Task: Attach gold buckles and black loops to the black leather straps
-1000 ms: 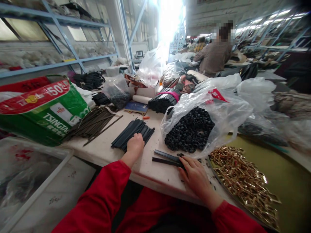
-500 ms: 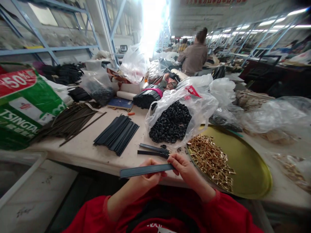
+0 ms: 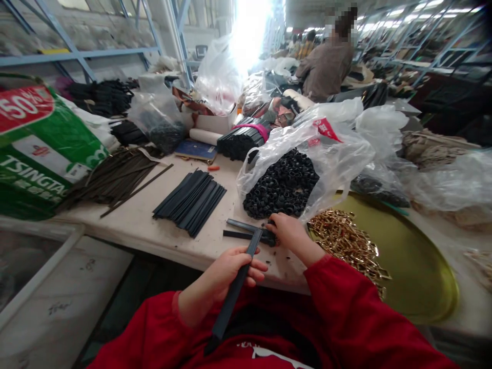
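Observation:
My left hand (image 3: 230, 269) is closed round a long dark flat strip (image 3: 232, 297) that slants from the table edge down toward my lap. My right hand (image 3: 289, 233) reaches forward to the mouth of a clear plastic bag (image 3: 338, 154) full of small black rings (image 3: 284, 184); its fingers curl over the rings at the bag's near edge, and what they hold is hidden. Two more dark strips (image 3: 242, 230) lie on the table just left of that hand. A stack of the same strips (image 3: 190, 202) lies farther left.
A round gold tray (image 3: 423, 266) with a heap of brass buckles (image 3: 349, 246) sits at the right. Left are thin brown strips (image 3: 111, 182), a green-and-red sack (image 3: 38, 148) and a white bin (image 3: 46, 277). Bags and bundles crowd the back; a person (image 3: 326, 66) sits beyond.
My left hand has swung the strip from level to steeply slanted. My right hand let go of the strip's end and moved forward to the bag of black rings.

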Available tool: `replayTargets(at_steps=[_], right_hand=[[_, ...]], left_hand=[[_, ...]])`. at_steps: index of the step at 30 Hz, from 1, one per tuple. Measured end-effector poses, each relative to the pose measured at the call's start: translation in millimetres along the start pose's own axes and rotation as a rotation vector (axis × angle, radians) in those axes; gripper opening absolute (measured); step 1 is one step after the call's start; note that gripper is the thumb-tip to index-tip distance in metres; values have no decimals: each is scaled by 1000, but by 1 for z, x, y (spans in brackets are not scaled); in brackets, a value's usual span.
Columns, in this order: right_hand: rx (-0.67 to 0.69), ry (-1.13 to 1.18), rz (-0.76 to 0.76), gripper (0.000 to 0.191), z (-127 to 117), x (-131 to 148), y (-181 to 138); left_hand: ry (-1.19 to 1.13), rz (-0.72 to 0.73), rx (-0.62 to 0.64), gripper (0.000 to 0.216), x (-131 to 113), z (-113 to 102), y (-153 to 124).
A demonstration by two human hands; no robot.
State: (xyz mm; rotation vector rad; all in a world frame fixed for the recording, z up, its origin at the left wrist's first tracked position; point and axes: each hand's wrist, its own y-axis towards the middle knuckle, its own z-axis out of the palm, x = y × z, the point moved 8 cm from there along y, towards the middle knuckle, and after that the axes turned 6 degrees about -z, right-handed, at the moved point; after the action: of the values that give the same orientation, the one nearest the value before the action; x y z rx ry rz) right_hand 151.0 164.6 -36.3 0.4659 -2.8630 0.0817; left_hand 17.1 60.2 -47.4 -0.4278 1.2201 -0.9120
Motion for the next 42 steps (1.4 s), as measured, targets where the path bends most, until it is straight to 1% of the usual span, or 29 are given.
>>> replayTargets(at_steps=[3,5,6,7,9,12,14,15,17,20,24,26,28,32,38,40,42], right_hand=[[34,5,-29,13,5,-2,7],[19,58,-36,18,3,-3,7],[-6,124,-36,22,0,-4,6],[-41,228,-29,24,-3,-4,3],[-91,543,18,28,-5,-6,-5],[-86,1120,140,33,3,-2,-24],[-91,1443,219,32,9,4,-36],[-106,1563,251,30,11,7,-41],[-128,1718,308,27,13,12,-50],[-152,1804,350,28,13,17,-57],[-202,1806,374,23,15,18,-63],[-232,1844,401,23,17,17,-66],[-260,1931,415,23,18,19,-69],[-279,2046,399,24,18,31,-75],[-403,1995,378,28,23,43,-89],[-443,1948,363,30,25,43,-93],[-495,1878,382,28,25,41,-96]], left_hand=[[-23,-11,-9,26,-1,-4,1],[-37,-17,-3,26,0,-6,4],[-40,-11,0,26,0,-7,5],[-37,3,5,25,0,-8,7],[0,55,17,20,-3,-8,9],[93,152,45,20,-11,-2,10],[149,189,51,23,-15,3,10],[172,197,46,23,-15,6,9],[218,203,28,21,-15,11,8],[298,232,-16,21,-14,15,6],[387,296,-69,21,-13,16,0],[409,308,-76,21,-11,16,-2],[430,309,-77,22,-8,17,-3],[460,309,-74,22,-1,22,-1],[499,442,-93,27,-8,31,-6],[504,449,-106,28,-9,32,-6],[504,439,-111,27,-8,34,-4]])
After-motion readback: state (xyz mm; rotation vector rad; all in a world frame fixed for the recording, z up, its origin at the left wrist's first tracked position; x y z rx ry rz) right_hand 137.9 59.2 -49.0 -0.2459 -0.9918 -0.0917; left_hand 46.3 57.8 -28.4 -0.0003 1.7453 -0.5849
